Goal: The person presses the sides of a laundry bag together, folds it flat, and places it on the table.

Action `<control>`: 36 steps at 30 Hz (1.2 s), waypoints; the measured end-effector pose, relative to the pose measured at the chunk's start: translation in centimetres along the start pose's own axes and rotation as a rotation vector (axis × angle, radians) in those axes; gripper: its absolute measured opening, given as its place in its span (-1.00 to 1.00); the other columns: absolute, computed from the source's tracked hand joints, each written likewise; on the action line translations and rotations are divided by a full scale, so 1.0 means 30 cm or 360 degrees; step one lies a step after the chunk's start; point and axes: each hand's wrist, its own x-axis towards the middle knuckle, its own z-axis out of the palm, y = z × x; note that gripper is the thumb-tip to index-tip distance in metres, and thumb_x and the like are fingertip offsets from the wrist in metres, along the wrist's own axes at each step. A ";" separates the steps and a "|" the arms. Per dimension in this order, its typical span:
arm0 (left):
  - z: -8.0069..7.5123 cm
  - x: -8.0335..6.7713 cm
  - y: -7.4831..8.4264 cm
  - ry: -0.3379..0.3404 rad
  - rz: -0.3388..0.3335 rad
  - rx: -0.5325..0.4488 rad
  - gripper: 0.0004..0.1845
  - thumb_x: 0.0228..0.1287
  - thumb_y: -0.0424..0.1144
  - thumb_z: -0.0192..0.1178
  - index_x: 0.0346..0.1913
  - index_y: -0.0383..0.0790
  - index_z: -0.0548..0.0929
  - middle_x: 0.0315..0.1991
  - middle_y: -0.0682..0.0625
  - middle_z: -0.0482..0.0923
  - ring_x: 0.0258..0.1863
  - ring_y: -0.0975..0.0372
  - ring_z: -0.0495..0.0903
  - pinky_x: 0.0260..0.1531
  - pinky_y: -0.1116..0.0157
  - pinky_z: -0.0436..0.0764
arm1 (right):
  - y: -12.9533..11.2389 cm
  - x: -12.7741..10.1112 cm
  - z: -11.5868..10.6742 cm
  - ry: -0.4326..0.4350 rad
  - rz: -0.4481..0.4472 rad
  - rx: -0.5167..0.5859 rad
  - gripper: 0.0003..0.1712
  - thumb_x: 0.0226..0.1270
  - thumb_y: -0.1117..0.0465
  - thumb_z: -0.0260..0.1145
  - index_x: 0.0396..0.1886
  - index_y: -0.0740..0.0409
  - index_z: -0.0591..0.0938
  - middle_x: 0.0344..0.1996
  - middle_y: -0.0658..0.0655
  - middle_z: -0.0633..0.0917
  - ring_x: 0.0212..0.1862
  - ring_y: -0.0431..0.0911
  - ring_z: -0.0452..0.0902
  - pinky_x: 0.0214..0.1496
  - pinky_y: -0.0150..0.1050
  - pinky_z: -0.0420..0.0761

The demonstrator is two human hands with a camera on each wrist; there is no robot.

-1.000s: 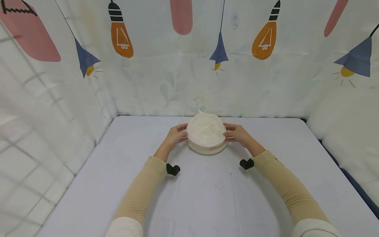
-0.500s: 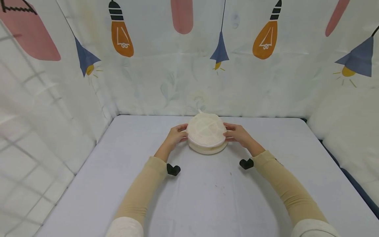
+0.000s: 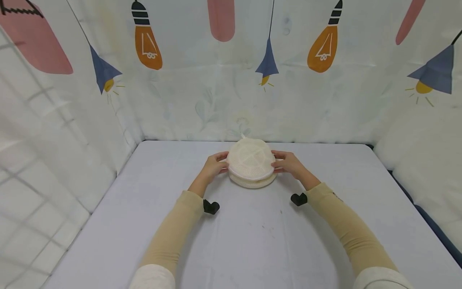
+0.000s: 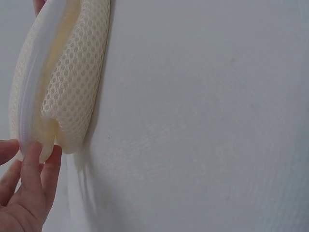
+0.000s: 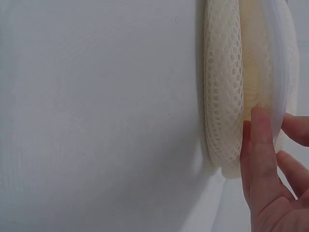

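A round cream mesh laundry bag (image 3: 251, 160) lies flattened near the far edge of the white table, its upper layer tilted over a lower one. A white zip band (image 4: 36, 92) runs along the rim of that upper layer. At the bag's left side, my left hand (image 3: 215, 165) pinches the upper rim between thumb and fingers. Opposite it, my right hand (image 3: 290, 163) pinches the right side the same way. In the right wrist view, one fingertip (image 5: 259, 113) reaches into the fold between the two layers. A small loop sticks up at the bag's back.
The white-covered table (image 3: 249, 237) spreads toward me, with a few small marks on the cloth. Behind it hangs a pale curtain (image 3: 216, 100) printed with lamps and bulbs, which also closes off both sides. A dark heart-shaped piece (image 3: 211, 206) sits at each wrist.
Almost nothing differs. Both hands keep their hold on the bag's sides, and the right hand has shifted very slightly to the left.
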 end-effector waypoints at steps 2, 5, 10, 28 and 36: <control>0.000 0.001 -0.001 0.0002 0.0001 0.0010 -0.38 0.37 -0.58 0.07 0.49 -0.34 0.37 0.47 -0.22 0.35 0.23 -0.01 0.53 0.20 0.13 0.59 | 0.001 0.002 0.001 -0.0013 -0.0014 -0.0010 -0.20 0.43 0.48 0.25 0.60 0.31 0.20 0.51 0.40 0.28 0.18 0.10 0.55 0.08 -0.15 0.70; 0.000 0.001 -0.001 0.0000 0.0005 0.0035 -0.38 0.37 -0.57 0.07 0.49 -0.35 0.37 0.47 -0.24 0.34 0.23 -0.01 0.53 0.19 0.13 0.60 | 0.003 0.005 0.000 -0.0024 -0.0027 -0.0033 -0.21 0.42 0.49 0.25 0.59 0.34 0.19 0.50 0.42 0.27 0.09 0.03 0.59 0.05 -0.17 0.71; 0.001 0.004 -0.001 -0.0002 0.0016 0.0053 -0.39 0.37 -0.58 0.07 0.49 -0.36 0.38 0.47 -0.24 0.34 0.20 -0.01 0.54 0.16 0.15 0.62 | -0.001 0.010 0.001 -0.0013 -0.0010 -0.0072 -0.21 0.42 0.51 0.25 0.58 0.38 0.19 0.49 0.45 0.27 -0.02 -0.02 0.63 -0.03 -0.21 0.73; 0.005 0.012 -0.006 -0.0008 0.0038 0.0168 -0.39 0.37 -0.59 0.07 0.48 -0.38 0.37 0.45 -0.27 0.35 0.24 -0.04 0.51 0.20 0.10 0.59 | -0.018 0.006 0.011 0.0021 -0.0006 -0.0149 -0.20 0.41 0.49 0.28 0.58 0.37 0.20 0.48 0.45 0.28 0.05 0.12 0.63 0.04 -0.12 0.72; -0.001 0.012 0.007 0.0014 0.0039 0.0167 -0.40 0.36 -0.58 0.13 0.45 -0.34 0.43 0.39 -0.28 0.41 0.17 -0.01 0.55 0.15 0.12 0.62 | -0.024 -0.004 0.000 0.0011 0.0002 -0.0158 -0.18 0.42 0.48 0.28 0.60 0.32 0.19 0.50 0.43 0.27 0.15 0.17 0.60 0.06 -0.15 0.70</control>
